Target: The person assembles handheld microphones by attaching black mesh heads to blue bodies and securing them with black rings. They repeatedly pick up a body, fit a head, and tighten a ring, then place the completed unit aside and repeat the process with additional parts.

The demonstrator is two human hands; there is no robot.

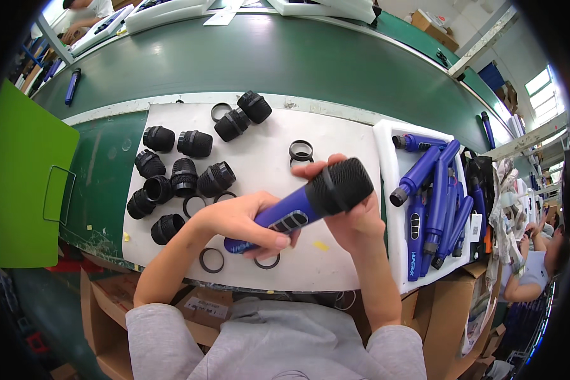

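Observation:
A blue microphone (296,211) with a black mesh head lies slantwise above the front of the white work mat, head toward the upper right. My left hand (237,216) is closed round its blue handle, thumb beside the button panel. My right hand (359,226) grips the black head from below and behind, its fingers partly hidden by it. Left of my hands, several loose black mesh heads (183,177) lie on the mat. Thin black rings are scattered among them, one ring (211,259) near the front edge and another ring (301,150) beyond the microphone.
A white foam tray (386,190) at the right holds several blue microphone bodies (435,209) without mesh heads. Behind the white mat (335,130) runs a green conveyor belt (266,57). A bright green panel (28,183) stands at the left. Other people sit at the far left and right.

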